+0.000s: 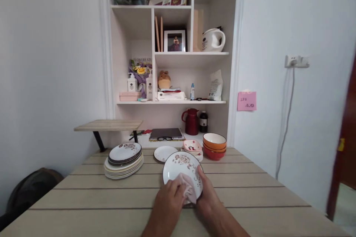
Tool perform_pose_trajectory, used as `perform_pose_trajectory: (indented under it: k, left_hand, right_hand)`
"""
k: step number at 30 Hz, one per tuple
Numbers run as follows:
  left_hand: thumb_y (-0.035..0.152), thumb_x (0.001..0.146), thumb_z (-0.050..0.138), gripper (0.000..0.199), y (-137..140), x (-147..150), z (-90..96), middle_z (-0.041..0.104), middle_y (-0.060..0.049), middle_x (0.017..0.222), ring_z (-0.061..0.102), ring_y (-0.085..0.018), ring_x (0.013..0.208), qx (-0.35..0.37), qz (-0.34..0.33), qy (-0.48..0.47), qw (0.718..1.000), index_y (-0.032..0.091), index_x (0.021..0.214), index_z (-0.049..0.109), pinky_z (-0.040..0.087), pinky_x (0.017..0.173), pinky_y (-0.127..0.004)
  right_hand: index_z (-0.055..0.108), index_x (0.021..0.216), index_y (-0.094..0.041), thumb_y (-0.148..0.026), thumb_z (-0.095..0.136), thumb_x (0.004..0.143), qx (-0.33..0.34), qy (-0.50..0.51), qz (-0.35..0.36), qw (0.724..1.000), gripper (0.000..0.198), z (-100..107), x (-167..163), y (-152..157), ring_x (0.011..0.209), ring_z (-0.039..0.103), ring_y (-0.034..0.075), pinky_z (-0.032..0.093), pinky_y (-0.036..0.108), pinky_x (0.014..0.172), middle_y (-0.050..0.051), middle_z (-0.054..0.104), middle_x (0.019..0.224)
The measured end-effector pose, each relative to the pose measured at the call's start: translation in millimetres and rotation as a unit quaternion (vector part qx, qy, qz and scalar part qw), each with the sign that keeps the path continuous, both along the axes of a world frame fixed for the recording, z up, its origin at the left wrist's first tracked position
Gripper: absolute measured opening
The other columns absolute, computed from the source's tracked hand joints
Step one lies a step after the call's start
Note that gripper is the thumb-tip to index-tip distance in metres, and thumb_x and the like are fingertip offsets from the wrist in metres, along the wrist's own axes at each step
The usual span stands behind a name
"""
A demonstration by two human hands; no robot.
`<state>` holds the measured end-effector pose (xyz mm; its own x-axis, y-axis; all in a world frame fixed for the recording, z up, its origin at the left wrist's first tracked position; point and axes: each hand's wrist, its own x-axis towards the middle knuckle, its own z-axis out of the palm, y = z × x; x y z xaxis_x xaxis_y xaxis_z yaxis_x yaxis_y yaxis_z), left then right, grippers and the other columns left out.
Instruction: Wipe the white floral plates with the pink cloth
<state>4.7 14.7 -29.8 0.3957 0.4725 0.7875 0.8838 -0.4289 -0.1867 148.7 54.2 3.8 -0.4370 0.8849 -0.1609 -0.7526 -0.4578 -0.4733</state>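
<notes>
Plate (180, 166): floral, dark-rimmed, tilted; gripped at its edge by the right hand (207, 196), underside fingers hidden. Cloth (187, 187): pale pink, bunched in the left hand's (169, 200) curled fingers, against the plate. Plate stack (124, 162): left of and beyond the fingers. Bowls (214, 147): beyond, to their right.

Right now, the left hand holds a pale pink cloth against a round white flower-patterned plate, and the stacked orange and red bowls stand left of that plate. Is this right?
No: in the head view, the stacked orange and red bowls stand right, not left, of the round white flower-patterned plate. The left hand does hold the cloth against it.
</notes>
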Motion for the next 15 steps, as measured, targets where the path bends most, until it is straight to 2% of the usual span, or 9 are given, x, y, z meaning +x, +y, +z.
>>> perform_pose_trajectory:
  k: [3, 5, 8, 11, 15]
  left_hand:
    - [0.020, 0.082, 0.059, 0.035, -4.2, 3.5, 2.0, 0.063, -0.006, 0.108, 0.060, -0.020, 0.089, 0.023, -0.016, 0.014, 0.999, 0.023, 0.117, 0.057, 0.053, 0.073, -0.032]
    - [0.022, 0.085, 0.056, 0.033, -6.4, 2.0, 5.9, 0.062, -0.006, 0.106, 0.059, -0.020, 0.090, 0.031, -0.003, 0.001, 1.000, 0.024, 0.118, 0.057, 0.052, 0.075, -0.033]
    - [0.022, 0.087, 0.053, 0.031, -5.9, -1.7, 10.8, 0.062, -0.006, 0.104, 0.058, -0.020, 0.091, 0.055, 0.042, -0.034, 0.997, 0.024, 0.117, 0.057, 0.050, 0.077, -0.034]
    - [0.022, 0.086, 0.055, 0.029, -1.7, -4.2, 12.4, 0.061, -0.006, 0.104, 0.058, -0.020, 0.090, 0.065, 0.099, -0.056, 0.991, 0.023, 0.115, 0.058, 0.048, 0.074, -0.035]
    - [0.019, 0.084, 0.057, 0.025, 2.3, -7.4, 12.2, 0.062, -0.005, 0.097, 0.058, -0.019, 0.084, 0.016, 0.157, -0.067, 0.985, 0.021, 0.108, 0.061, 0.047, 0.071, -0.033]
  right_hand:
    - [0.069, 0.090, -0.008, -0.057, 0.061, 0.077, 0.007, -0.046, 0.017, 0.999, 0.051, 0.2, -6.8, -9.8, 0.080, 0.069, 0.025, 0.051, 0.035, 0.079, 0.014, 0.074, 0.082]
    - [0.068, 0.098, -0.008, -0.056, 0.064, 0.075, 0.013, -0.056, 0.044, 0.997, 0.053, -0.6, -14.5, -17.7, 0.082, 0.069, 0.024, 0.050, 0.035, 0.082, 0.014, 0.074, 0.087]
    - [0.064, 0.111, -0.007, -0.054, 0.065, 0.075, 0.015, -0.057, 0.071, 0.996, 0.059, -1.4, -24.3, -25.2, 0.088, 0.068, 0.024, 0.049, 0.035, 0.087, 0.014, 0.074, 0.094]
    - [0.062, 0.116, -0.008, -0.053, 0.065, 0.075, 0.007, -0.053, 0.063, 0.997, 0.060, -3.2, -27.4, -23.9, 0.088, 0.069, 0.024, 0.048, 0.036, 0.087, 0.014, 0.074, 0.094]
    - [0.062, 0.116, -0.010, -0.053, 0.060, 0.079, 0.006, -0.007, 0.050, 0.999, 0.057, -7.3, -21.3, -12.3, 0.089, 0.068, 0.026, 0.049, 0.040, 0.086, 0.013, 0.074, 0.095]
